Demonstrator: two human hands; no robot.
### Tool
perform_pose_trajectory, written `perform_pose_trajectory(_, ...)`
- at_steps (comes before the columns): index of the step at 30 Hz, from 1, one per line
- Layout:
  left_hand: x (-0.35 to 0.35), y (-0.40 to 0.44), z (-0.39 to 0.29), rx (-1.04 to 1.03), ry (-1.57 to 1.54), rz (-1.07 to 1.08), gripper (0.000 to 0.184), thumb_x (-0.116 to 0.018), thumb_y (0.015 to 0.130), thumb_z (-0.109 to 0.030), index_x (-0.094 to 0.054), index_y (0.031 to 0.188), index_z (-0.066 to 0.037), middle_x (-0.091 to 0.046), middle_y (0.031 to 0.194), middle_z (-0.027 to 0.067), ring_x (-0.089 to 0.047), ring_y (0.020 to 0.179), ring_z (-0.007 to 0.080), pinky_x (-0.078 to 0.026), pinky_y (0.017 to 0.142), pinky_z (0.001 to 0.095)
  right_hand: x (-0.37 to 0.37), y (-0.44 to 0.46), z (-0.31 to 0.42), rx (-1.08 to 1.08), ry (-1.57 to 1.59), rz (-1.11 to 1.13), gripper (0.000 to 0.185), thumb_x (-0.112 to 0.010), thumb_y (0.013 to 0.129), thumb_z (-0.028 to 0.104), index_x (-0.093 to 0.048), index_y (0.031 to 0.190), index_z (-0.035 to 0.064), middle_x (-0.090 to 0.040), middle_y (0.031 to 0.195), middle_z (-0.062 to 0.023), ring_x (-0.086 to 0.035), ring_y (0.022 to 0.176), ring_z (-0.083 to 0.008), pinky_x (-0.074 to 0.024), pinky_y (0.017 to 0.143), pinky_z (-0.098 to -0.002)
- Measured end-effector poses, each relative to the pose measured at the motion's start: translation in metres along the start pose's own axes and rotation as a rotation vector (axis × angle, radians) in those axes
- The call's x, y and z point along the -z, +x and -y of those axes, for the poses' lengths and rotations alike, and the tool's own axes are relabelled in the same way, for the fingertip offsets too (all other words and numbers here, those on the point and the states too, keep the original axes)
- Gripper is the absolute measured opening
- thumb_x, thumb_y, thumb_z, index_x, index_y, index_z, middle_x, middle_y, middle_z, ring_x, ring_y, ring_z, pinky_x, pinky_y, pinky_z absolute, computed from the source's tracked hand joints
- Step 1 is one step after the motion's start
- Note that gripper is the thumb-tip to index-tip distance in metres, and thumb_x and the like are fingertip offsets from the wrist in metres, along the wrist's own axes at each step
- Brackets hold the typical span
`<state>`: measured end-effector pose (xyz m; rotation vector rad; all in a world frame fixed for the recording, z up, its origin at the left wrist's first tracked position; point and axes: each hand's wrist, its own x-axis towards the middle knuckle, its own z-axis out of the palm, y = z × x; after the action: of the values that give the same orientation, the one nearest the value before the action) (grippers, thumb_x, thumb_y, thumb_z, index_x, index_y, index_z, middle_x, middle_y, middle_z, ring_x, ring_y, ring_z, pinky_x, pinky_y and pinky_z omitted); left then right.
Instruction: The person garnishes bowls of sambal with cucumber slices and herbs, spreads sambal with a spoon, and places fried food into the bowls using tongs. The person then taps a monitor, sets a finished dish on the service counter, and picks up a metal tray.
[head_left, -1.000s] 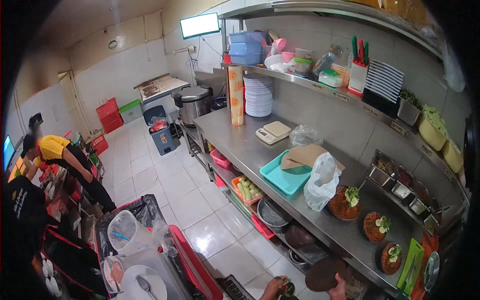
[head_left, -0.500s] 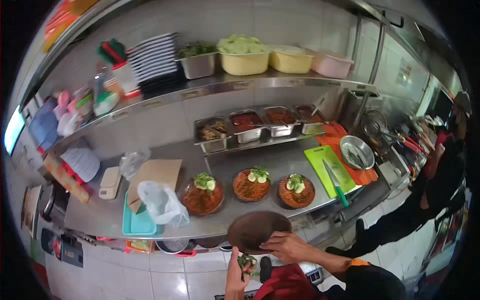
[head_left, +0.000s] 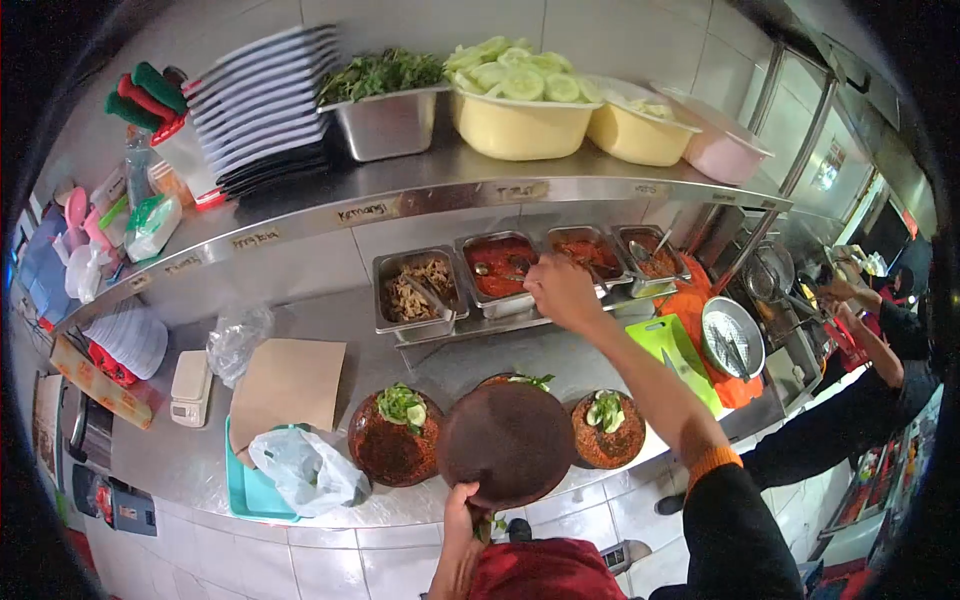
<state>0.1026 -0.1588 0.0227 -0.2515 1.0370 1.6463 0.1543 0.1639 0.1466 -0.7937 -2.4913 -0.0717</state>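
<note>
My left hand [head_left: 461, 525] grips the near rim of a dark brown, shallow stone mortar [head_left: 507, 440], its thumb over the edge. Green leaves [head_left: 487, 524] show below the rim by that hand. Reaching across the counter, my right hand [head_left: 566, 291] is closed around the handle of a spoon [head_left: 497, 268] whose bowl rests in a steel pan of red sauce [head_left: 503, 248]. On the counter, mortars with reddish-brown paste, greens and pale slices stand left [head_left: 385, 459] and right [head_left: 615, 447]; a third [head_left: 490, 381] is mostly hidden behind the held one.
Nearby are other steel food pans [head_left: 417, 285], a green cutting board [head_left: 655, 342], a metal bowl [head_left: 734, 338], a plastic bag [head_left: 300, 470] and a teal tray [head_left: 250, 497]. The upper shelf [head_left: 420, 205] holds tubs of cucumber and greens. Another person [head_left: 860, 400] stands at right.
My right hand has left the mortar's rim and moved up to the spoon in the sauce pan. The left hand keeps the mortar, now overlapping the middle one. The view has shifted closer.
</note>
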Motion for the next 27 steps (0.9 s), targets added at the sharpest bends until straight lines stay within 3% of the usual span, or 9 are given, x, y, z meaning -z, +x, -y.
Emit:
perform_pose_trajectory(4, 0.0, 0.031, -0.026, -0.008, 0.073, 0.057, 0.019, -0.06, 0.075, -0.021, -0.056, 0.088, -0.008, -0.055, 0.075, 0.0022, -0.052, 0.061, 0.0146, -0.04, 0.051, 0.0278, -0.016, 0.016, -0.011, -0.069, -0.234, 0.15, 0.014, -0.063, 0.075, 0.017, -0.065, 0.08, 0.0044, -0.06, 0.085, -0.0118, -0.06, 0.089, -0.0333, -0.051, 0.079, -0.0439)
perform_pose_trajectory(7, -0.003, 0.053, -0.037, -0.012, 0.076, 0.115, 0.018, -0.059, 0.076, -0.019, -0.055, 0.091, -0.009, -0.055, 0.077, 0.0018, -0.052, 0.063, 0.0134, -0.041, 0.05, 0.0281, -0.015, 0.016, -0.011, 0.064, -0.261, 0.228, 0.02, -0.067, 0.071, 0.018, -0.065, 0.084, 0.0032, -0.059, 0.094, -0.0136, -0.057, 0.1, -0.0305, -0.0489, 0.083, -0.0424)
perform_pose_trajectory(16, -0.033, 0.078, -0.046, 0.048, 0.104, 0.158, 0.017, -0.06, 0.076, -0.019, -0.054, 0.089, -0.011, -0.054, 0.079, 0.0012, -0.052, 0.063, 0.012, -0.04, 0.049, 0.0255, -0.022, 0.026, -0.036, 0.123, -0.565, 0.381, 0.018, -0.066, 0.069, 0.012, -0.068, 0.087, 0.006, -0.063, 0.098, -0.0123, -0.06, 0.099, -0.0283, -0.0472, 0.085, -0.0416)
perform_pose_trajectory(18, -0.035, 0.077, -0.043, 0.044, 0.11, 0.162, 0.015, -0.061, 0.076, -0.019, -0.054, 0.087, -0.011, -0.054, 0.078, 0.0013, -0.052, 0.063, 0.0119, -0.039, 0.049, 0.0253, -0.026, 0.024, -0.044, 0.154, -0.522, 0.417, 0.025, -0.066, 0.069, 0.012, -0.066, 0.093, 0.005, -0.063, 0.094, -0.013, -0.061, 0.096, -0.0307, -0.049, 0.083, -0.0429)
perform_pose_trajectory(20, -0.042, 0.073, -0.041, 0.046, 0.038, 0.183, 0.015, -0.061, 0.076, -0.019, -0.054, 0.086, -0.011, -0.055, 0.075, 0.0008, -0.052, 0.061, 0.0114, -0.039, 0.048, 0.0244, -0.025, 0.021, -0.047, -0.052, -0.358, 0.329, 0.03, -0.066, 0.069, 0.011, -0.063, 0.098, 0.0047, -0.064, 0.093, -0.0155, -0.063, 0.091, -0.0346, -0.0517, 0.077, -0.0466)
perform_pose_trajectory(21, -0.045, 0.073, -0.04, 0.037, 0.034, 0.178, 0.015, -0.061, 0.076, -0.019, -0.054, 0.086, -0.011, -0.055, 0.075, 0.0008, -0.052, 0.061, 0.0114, -0.039, 0.048, 0.0244, -0.023, 0.023, -0.049, -0.043, -0.353, 0.326, 0.03, -0.066, 0.069, 0.011, -0.063, 0.098, 0.0047, -0.064, 0.093, -0.0155, -0.063, 0.091, -0.0346, -0.0517, 0.077, -0.0466)
perform_pose_trajectory(23, -0.047, 0.071, -0.038, 0.042, 0.034, 0.166, 0.014, -0.061, 0.076, -0.019, -0.054, 0.084, -0.011, -0.055, 0.074, 0.0001, -0.052, 0.058, 0.0111, -0.038, 0.047, 0.0237, -0.018, 0.023, -0.053, -0.224, -0.311, 0.46, 0.033, -0.064, 0.069, 0.01, -0.061, 0.102, 0.005, -0.064, 0.094, -0.0191, -0.065, 0.087, -0.0372, -0.0531, 0.072, -0.0487)
perform_pose_trajectory(27, -0.051, 0.069, -0.034, 0.022, 0.057, 0.14, 0.016, -0.061, 0.076, -0.021, -0.054, 0.086, -0.011, -0.055, 0.074, -0.0003, -0.051, 0.057, 0.0112, -0.039, 0.047, 0.0243, -0.023, 0.024, -0.078, -0.183, -0.246, 0.448, 0.027, -0.064, 0.069, 0.011, -0.062, 0.096, 0.0051, -0.065, 0.093, -0.0208, -0.065, 0.088, -0.0364, -0.0533, 0.073, -0.0483)
